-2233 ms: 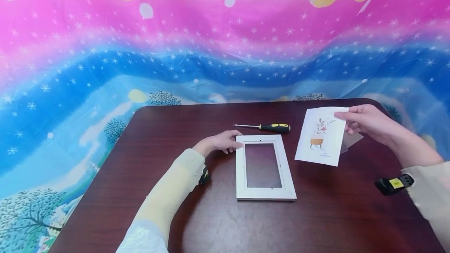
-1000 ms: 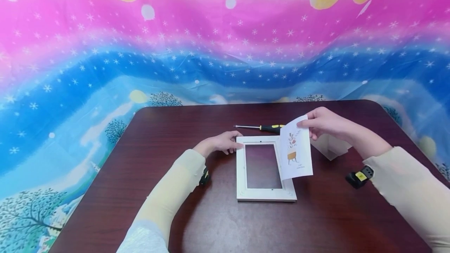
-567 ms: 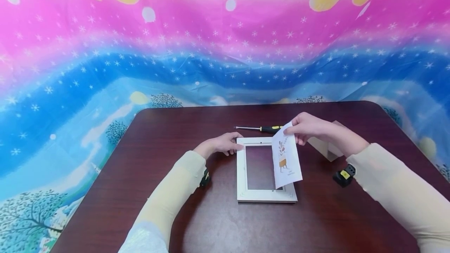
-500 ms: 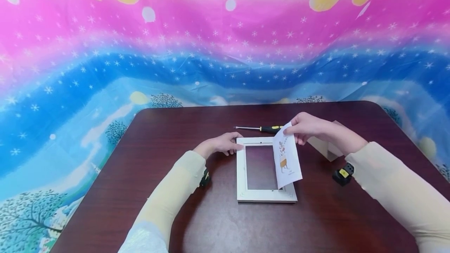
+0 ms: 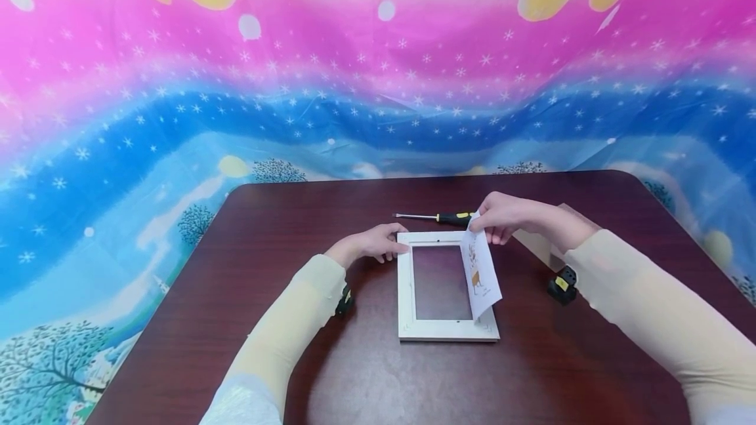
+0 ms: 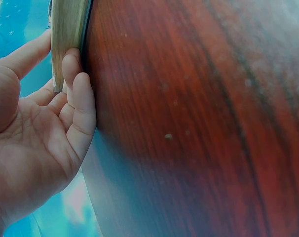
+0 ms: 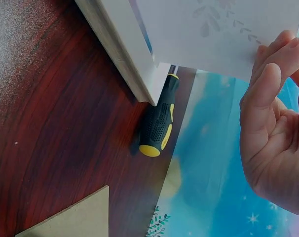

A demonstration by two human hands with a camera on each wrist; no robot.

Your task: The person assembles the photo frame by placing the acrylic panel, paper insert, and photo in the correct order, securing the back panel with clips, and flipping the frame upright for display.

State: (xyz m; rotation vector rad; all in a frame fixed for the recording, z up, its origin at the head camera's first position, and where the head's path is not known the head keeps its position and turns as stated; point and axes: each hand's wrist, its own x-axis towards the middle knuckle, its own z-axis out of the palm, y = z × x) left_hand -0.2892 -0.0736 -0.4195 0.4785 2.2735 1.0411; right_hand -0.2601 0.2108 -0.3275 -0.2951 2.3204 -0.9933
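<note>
**Print at frame's right edge, two hands at work**

Left: backdrop cloth (image 5: 118, 149) with snowflakes and trees, hanging behind the dark wooden table (image 5: 366, 379). Left hand (image 5: 369, 242) resting at the far left corner of the white picture frame (image 5: 406, 287), fingers only loosely bent, tips touching the frame's edge, gripping nothing; same contact visible from the left wrist view, fingers (image 6: 78, 94) against the frame's edge (image 6: 65, 34). Black wrist camera (image 5: 344, 299) under the left sleeve.

Centre: frame lying flat on the table, dark opening facing up. Screwdriver (image 5: 440, 217) with black-and-yellow handle just beyond the frame's far edge, lying flat; handle (image 7: 157, 123) right beside the frame corner (image 7: 125, 59) in the right wrist view.

Right: printed paper (image 5: 481, 274) with a plant drawing, tilted up on edge over the frame's right rail, lower corner near the frame's near right corner. Right hand (image 5: 508, 216) pinching the paper's top corner, fingers curled round it; fingertips (image 7: 273, 69) on the sheet (image 7: 223, 29). Brown backing board (image 5: 546, 241) flat on the table behind the right forearm, partly hidden; one corner (image 7: 75, 217) showing in the right wrist view.
</note>
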